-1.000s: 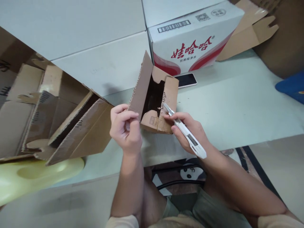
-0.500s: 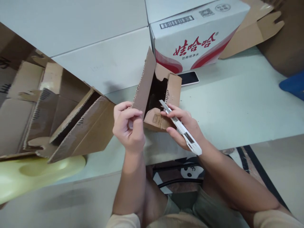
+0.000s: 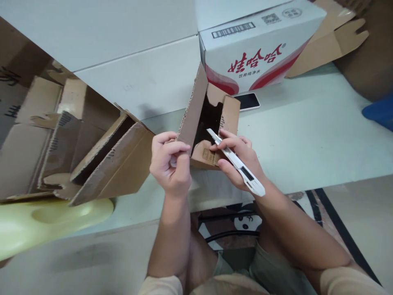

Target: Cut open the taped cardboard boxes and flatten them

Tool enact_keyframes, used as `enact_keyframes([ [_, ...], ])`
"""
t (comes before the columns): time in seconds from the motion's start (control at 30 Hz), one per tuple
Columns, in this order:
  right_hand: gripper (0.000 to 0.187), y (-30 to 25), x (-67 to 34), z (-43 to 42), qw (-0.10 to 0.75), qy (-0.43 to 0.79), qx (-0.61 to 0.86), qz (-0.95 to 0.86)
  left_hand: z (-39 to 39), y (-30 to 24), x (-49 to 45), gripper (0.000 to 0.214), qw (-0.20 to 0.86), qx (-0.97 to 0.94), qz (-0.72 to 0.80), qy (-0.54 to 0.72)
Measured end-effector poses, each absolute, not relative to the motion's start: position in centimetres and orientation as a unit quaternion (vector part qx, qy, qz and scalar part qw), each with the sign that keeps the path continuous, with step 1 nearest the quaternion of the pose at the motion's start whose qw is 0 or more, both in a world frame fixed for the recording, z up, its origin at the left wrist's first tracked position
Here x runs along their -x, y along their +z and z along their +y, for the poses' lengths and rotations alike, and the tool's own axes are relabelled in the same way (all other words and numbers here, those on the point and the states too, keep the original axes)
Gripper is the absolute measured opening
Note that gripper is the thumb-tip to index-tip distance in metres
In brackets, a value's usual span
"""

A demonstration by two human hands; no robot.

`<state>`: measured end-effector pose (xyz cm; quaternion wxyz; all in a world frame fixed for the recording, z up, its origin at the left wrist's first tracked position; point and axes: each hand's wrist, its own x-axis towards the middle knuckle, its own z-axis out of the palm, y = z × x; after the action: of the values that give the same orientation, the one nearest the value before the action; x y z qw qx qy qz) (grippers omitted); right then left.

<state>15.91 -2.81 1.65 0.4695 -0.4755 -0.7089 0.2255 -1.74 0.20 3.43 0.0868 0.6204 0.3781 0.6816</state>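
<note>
A small open cardboard box [image 3: 231, 110] sits in the middle of the table, its left flap standing up and its inside dark. My left hand [image 3: 172, 166] is closed, with its fingertips pinching the near corner of that raised flap. In my right hand [image 3: 242, 157] lies a white utility knife [image 3: 236, 162], its blade out and pointing up and left over the box opening. The fingertips of my right hand are by the box's right edge. The blade appears apart from the cardboard.
Behind stands a large white carton [image 3: 138, 69] beside a red-and-white water carton [image 3: 258, 61]. A phone [image 3: 249, 101] lies behind the box. Opened cardboard boxes [image 3: 123, 159] and a yellow plastic stool [image 3: 76, 213] are on the left. Something blue [image 3: 379, 110] shows at right.
The view has shifted slightly, so most things sit a little further right. Both hands keep their hold, and the knife remains over the box opening.
</note>
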Motion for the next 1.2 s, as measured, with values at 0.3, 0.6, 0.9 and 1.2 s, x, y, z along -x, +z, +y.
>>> enact_keyframes([
  [0.3, 0.017, 1.5, -15.2, -2.7, 0.526, 0.169, 0.474, -0.686, 0.0, 3.5, 2.3, 0.025, 0.108, -0.634, 0.360, 0.676],
  [0.6, 0.024, 1.2, -15.0, -2.9, 0.572, 0.173, 0.479, -0.643, -0.1, 3.6, 2.2, 0.021, 0.091, -0.634, 0.378, 0.669],
  [0.9, 0.026, 1.0, -16.4, -2.8, 0.580, 0.128, 0.415, -0.689, 0.0, 3.5, 2.4, 0.022, 0.092, -0.633, 0.378, 0.669],
  [1.2, 0.024, 0.6, -16.7, -2.9, 0.592, 0.136, 0.407, -0.682, 0.2, 3.3, 2.3, 0.019, 0.085, -0.636, 0.389, 0.661],
])
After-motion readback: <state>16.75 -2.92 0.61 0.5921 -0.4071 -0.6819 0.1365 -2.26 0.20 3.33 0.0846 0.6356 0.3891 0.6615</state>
